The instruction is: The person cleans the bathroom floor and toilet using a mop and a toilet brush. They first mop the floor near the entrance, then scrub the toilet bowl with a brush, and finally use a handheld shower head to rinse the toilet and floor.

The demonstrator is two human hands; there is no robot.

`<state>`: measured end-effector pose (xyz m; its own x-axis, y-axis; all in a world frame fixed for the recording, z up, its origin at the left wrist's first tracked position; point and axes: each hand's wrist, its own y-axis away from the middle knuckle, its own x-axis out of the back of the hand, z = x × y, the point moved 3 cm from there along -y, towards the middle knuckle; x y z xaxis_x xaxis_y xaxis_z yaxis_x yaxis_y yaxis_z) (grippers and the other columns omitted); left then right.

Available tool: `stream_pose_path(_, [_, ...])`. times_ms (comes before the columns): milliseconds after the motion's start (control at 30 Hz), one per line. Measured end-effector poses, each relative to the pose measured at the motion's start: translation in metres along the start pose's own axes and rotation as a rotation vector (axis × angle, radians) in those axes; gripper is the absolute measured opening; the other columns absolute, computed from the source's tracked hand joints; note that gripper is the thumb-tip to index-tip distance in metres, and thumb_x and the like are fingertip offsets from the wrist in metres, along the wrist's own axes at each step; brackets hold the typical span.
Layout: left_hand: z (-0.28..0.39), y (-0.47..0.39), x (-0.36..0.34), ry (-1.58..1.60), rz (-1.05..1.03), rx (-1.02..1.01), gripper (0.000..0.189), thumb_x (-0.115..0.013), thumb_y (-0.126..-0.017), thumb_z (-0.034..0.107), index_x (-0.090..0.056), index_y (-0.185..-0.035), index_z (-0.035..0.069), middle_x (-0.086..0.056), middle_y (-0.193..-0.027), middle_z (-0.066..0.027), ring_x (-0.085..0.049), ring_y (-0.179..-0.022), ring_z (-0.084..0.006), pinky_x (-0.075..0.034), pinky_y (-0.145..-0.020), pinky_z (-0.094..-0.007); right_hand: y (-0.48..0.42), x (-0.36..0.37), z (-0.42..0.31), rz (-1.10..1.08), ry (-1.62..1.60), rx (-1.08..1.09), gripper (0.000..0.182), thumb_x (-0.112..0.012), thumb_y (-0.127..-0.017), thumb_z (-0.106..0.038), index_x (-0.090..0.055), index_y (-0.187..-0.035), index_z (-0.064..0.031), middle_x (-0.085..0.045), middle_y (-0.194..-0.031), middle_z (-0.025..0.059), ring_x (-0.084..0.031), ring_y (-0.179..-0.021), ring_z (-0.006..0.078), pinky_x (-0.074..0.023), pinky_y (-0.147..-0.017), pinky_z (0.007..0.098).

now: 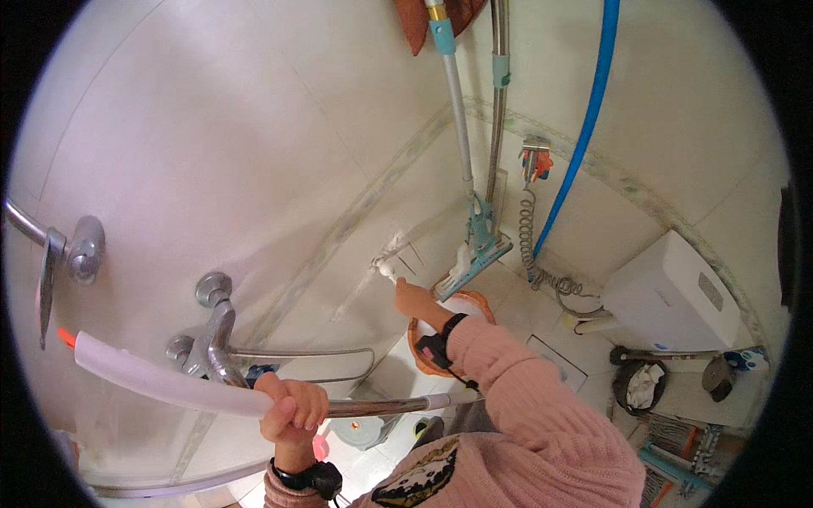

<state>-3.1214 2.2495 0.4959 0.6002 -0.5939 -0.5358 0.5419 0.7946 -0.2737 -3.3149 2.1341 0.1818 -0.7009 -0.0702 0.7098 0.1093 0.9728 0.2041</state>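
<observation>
My left hand (pixel 293 406) is wrapped around a long pole. The pole has a pale foam sleeve (pixel 159 382), an orange tip (pixel 66 338) and a bare chrome section (pixel 378 406); its far end passes behind my right arm. Stretched out to the tiled wall, my right hand (pixel 416 301) pinches a small white piece (pixel 385 268) with a rounded end. That end meets the wall at a rough white patch (pixel 395 241), and its exact kind cannot be made out. Below my right wrist stands an orange-rimmed basin (pixel 484 306) with a pale inside, partly hidden by the sleeve.
A teal-headed mop (pixel 473 267) leans in the corner beside a steel pole (pixel 497 140). Near them hang a blue hose (pixel 575 152) and a coiled sprayer hose (pixel 526 222). A chrome mixer tap (pixel 219 330) juts out left; a white cistern (pixel 667 298) and black bin (pixel 619 384) stand right.
</observation>
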Motion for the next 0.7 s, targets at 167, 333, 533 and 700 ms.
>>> stream_pose_path(167, [-0.006,-0.011,-0.002,-0.103,-0.091,-0.005,0.016,-0.046,-0.084,0.011,-0.036,-0.072,0.01,-0.037,-0.047,-0.0005,-0.034,-0.034,-0.0113,-0.033,-0.033,-0.0256,0.008,0.101,0.127,0.431,-0.178,-0.212,0.024,-0.055,-0.076,-0.017,-0.055,-0.096,-0.0029,-0.061,-0.095,0.017,-0.059,-0.085,0.0374,-0.0459,-0.073,0.0453])
stream_pose_path(333, [-0.006,-0.019,-0.006,-0.101,-0.117,-0.006,0.015,-0.046,-0.083,0.011,-0.036,-0.072,0.01,-0.038,-0.047,-0.0007,-0.035,-0.035,-0.0117,-0.035,-0.033,-0.0253,0.041,0.271,0.143,1.304,-0.183,-0.224,0.037,-0.06,-0.077,-0.011,-0.05,-0.11,0.0024,-0.051,-0.107,0.0208,-0.048,-0.102,0.0357,-0.0414,-0.082,0.0425])
stream_pose_path(533, [-0.01,-0.022,-0.011,-0.063,-0.146,0.01,0.013,-0.046,-0.082,0.01,-0.037,-0.073,0.009,-0.038,-0.048,-0.001,-0.035,-0.035,-0.0119,-0.035,-0.033,-0.0257,0.016,0.299,0.181,1.209,0.103,-0.328,0.038,-0.065,-0.077,-0.02,-0.055,-0.107,0.0,-0.053,-0.107,0.0156,-0.049,-0.101,0.0322,-0.0425,-0.079,0.0417])
stream_pose_path(700, [-0.004,-0.016,-0.01,-0.046,-0.125,0.014,0.013,-0.047,-0.082,0.009,-0.038,-0.072,0.009,-0.039,-0.048,-0.0012,-0.036,-0.037,-0.0124,-0.035,-0.036,-0.0268,0.031,0.325,0.12,1.219,0.267,-0.163,0.033,-0.061,-0.08,-0.029,-0.057,-0.099,-0.0025,-0.059,-0.092,0.0151,-0.054,-0.088,0.0334,-0.0438,-0.072,0.0403])
